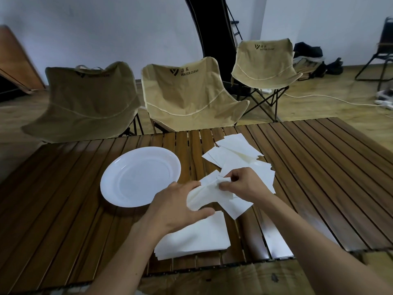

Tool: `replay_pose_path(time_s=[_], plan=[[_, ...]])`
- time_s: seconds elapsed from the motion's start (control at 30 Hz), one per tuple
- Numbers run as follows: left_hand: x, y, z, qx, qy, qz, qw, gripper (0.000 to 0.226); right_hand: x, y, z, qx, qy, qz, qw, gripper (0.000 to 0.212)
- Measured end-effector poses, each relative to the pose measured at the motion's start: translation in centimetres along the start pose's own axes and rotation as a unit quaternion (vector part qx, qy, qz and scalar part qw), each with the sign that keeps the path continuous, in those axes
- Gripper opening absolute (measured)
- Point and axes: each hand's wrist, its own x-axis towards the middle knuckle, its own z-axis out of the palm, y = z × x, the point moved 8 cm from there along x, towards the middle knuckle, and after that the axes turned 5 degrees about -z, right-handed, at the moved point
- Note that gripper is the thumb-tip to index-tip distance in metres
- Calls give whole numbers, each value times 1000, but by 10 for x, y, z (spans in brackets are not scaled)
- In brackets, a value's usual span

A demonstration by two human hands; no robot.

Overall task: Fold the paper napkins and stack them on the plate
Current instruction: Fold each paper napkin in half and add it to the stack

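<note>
The left hand [180, 206] is reaching in from the near left, its fingers and thumb closing around the near-left end of a crumpled napkin [204, 195]. The right hand [240, 185] is coming in from the near right and pinching the same napkin's far edge between thumb and fingertips. The napkin is hanging between the two hands, just above the table [319, 177], bunched into a soft roll rather than lying flat.

Under the left wrist, a flat stack [197, 237] of napkins is lying near the table's near edge, its far-left corner hidden by the hand. Beyond and beneath the right hand, loose napkins [236, 154] are lying spread and overlapping, reaching toward the far side of the table.

The plate [140, 176] is sitting to the left of the hands, just beside the left hand's knuckles, with no napkins on it.

Beyond the table's far edge, three chairs [187, 94] are standing in a row.
</note>
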Motion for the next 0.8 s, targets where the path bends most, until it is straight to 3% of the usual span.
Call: replay_pose_path(time_s=[0.13, 0.23, 0.37, 0.47, 0.53, 0.8], plan=[[4, -11, -1, 50, 41, -28, 998, 53, -1, -6, 1, -4, -5, -15, 1000, 19], [9, -27, -8, 37, 58, -45, 997, 34, -1, -8, 0, -19, -7, -27, 999, 15], [14, -47, -1, -26, 35, -74, 996, 26, 1, -13, -2, -95, 2, -55, 994, 21], [18, -64, 13, -70, 3, -99, 993, 26, 2, -4, 7, -177, -17, -44, 983, 46], [18, -71, 20, -81, -14, -104, 991, 33, 1, 7, 16, -165, -56, -25, 984, 53], [20, -64, 10, -136, 6, -68, 988, 45, 0, -13, 18, -103, -55, -106, 988, 28]])
